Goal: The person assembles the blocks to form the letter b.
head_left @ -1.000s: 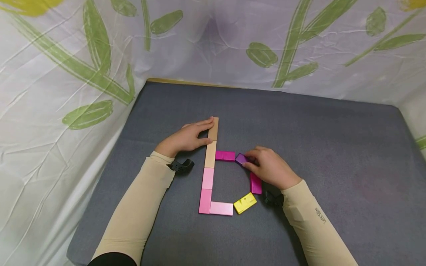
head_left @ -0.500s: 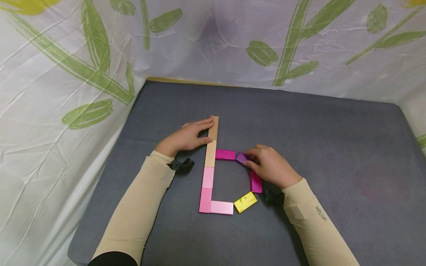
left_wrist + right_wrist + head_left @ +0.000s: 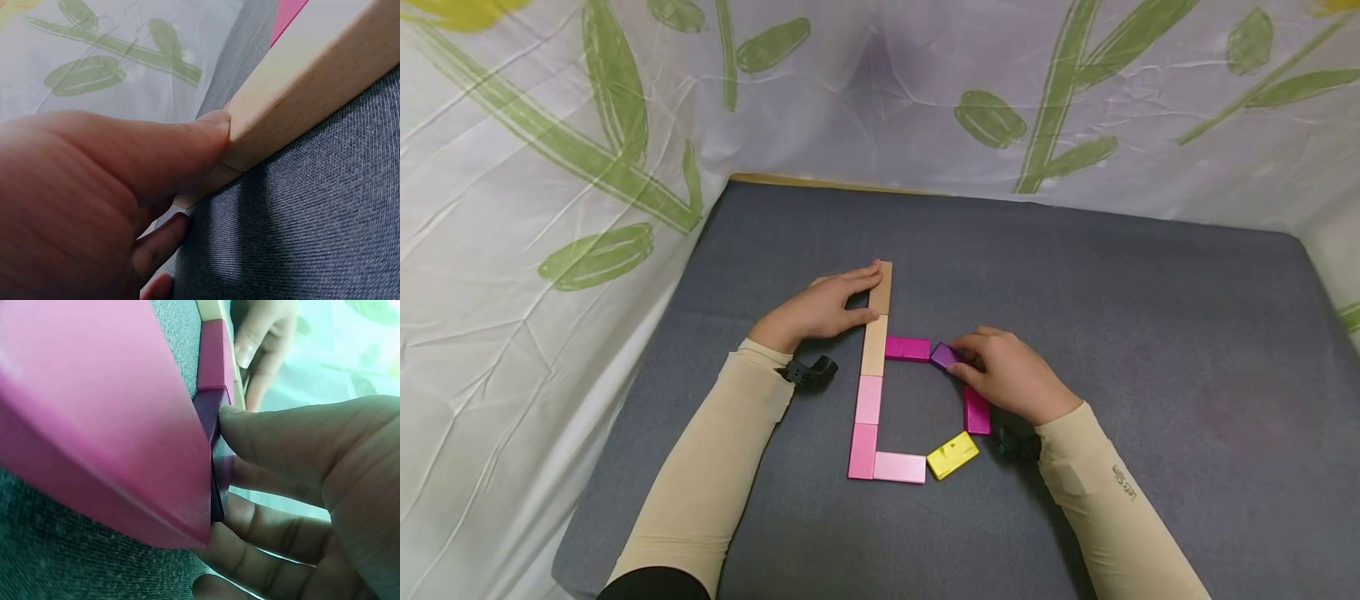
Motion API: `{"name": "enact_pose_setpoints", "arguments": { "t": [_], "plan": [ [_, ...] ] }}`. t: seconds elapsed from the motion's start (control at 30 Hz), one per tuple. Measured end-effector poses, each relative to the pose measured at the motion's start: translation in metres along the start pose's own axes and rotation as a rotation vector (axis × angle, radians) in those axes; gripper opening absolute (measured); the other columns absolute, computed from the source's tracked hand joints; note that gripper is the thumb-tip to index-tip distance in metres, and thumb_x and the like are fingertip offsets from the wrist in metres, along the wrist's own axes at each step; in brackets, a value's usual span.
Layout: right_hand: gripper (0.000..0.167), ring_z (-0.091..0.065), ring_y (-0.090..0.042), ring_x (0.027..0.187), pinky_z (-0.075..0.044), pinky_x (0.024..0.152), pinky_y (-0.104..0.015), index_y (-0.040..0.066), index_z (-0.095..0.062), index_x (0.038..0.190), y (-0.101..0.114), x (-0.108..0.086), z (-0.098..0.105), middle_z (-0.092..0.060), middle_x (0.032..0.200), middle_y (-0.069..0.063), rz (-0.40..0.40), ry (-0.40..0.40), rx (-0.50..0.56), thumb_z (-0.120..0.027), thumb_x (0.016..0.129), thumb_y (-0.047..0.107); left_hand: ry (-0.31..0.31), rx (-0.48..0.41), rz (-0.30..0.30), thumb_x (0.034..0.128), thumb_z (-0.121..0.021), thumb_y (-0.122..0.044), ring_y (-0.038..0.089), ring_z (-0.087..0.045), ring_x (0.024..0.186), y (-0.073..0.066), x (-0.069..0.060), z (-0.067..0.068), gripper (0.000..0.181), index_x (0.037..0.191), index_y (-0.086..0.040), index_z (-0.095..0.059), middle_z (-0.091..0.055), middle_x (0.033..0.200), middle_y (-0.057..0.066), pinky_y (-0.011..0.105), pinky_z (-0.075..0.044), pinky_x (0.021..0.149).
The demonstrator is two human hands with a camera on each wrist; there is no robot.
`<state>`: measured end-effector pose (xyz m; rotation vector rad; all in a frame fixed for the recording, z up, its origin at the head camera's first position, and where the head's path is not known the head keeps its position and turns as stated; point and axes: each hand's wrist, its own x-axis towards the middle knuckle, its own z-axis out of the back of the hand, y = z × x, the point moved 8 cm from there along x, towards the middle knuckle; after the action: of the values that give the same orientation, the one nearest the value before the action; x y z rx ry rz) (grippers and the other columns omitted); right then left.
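Observation:
My left hand [image 3: 820,312] rests at the far end of a straight column of wooden blocks. Its extended fingertips touch the tan end block [image 3: 882,287], and the thumb lies at the seam with the pale wooden block [image 3: 875,346]. With thumb and fingers, my right hand [image 3: 1011,375] pinches a purple block [image 3: 943,357], partly hidden under the fingers. That block lies slanted between a magenta block [image 3: 907,348] and another magenta block [image 3: 977,412]. In the right wrist view the thumb presses one side of the purple block [image 3: 212,409], the fingers the other.
Two pink blocks [image 3: 867,425] continue the column toward me. A light pink block [image 3: 899,467] runs right from its near end, followed by a slanted yellow block [image 3: 952,455]. Everything lies on a grey cloth-covered table [image 3: 1150,333], with a leaf-patterned curtain [image 3: 880,100] behind.

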<state>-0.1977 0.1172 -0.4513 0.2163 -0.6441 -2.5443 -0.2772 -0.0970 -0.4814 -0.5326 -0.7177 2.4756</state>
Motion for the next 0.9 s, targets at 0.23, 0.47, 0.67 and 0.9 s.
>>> {"name": "enact_pose_setpoints", "arguments": {
  "t": [0.23, 0.47, 0.67, 0.9],
  "plan": [
    [0.027, -0.06, -0.014, 0.08, -0.054, 0.074, -0.036, 0.004, -0.077, 0.118, -0.004, -0.001, -0.001, -0.069, 0.089, -0.001, -0.028, 0.012, 0.026, -0.078, 0.096, 0.02, 0.004, 0.002, 0.0, 0.1063, -0.064, -0.031, 0.027, -0.021, 0.161, 0.002, 0.002, -0.002, 0.072, 0.165, -0.009, -0.03, -0.017, 0.176, 0.004, 0.057, -0.015, 0.129],
    [0.032, -0.064, -0.015, 0.083, -0.057, 0.076, -0.038, 0.003, -0.076, 0.121, -0.013, -0.002, 0.004, -0.071, 0.093, -0.002, -0.069, 0.018, 0.053, -0.076, 0.098, 0.025, 0.007, 0.0, 0.007, 0.1055, -0.065, -0.031, 0.028, -0.021, 0.161, 0.002, 0.003, -0.001, 0.073, 0.166, -0.008, -0.03, -0.018, 0.176, 0.004, 0.061, -0.016, 0.128],
    [0.032, -0.065, -0.016, 0.086, -0.057, 0.079, -0.04, 0.004, -0.076, 0.121, -0.015, 0.0, 0.005, -0.071, 0.094, -0.002, -0.076, 0.021, 0.049, -0.075, 0.099, 0.028, 0.01, 0.003, 0.017, 0.1054, -0.065, -0.032, 0.03, -0.022, 0.161, 0.003, 0.003, 0.0, 0.073, 0.166, -0.009, -0.032, -0.018, 0.176, 0.005, 0.063, -0.016, 0.126],
    [0.031, -0.064, -0.016, 0.084, -0.057, 0.077, -0.039, 0.005, -0.077, 0.119, -0.012, 0.002, 0.005, -0.071, 0.093, -0.002, -0.072, 0.014, 0.05, -0.074, 0.099, 0.029, -0.004, -0.026, 0.026, 0.1072, -0.062, -0.031, 0.029, -0.021, 0.161, 0.007, -0.002, -0.001, 0.062, 0.161, -0.01, -0.041, -0.015, 0.177, 0.006, 0.063, -0.017, 0.126]
  ]
}}
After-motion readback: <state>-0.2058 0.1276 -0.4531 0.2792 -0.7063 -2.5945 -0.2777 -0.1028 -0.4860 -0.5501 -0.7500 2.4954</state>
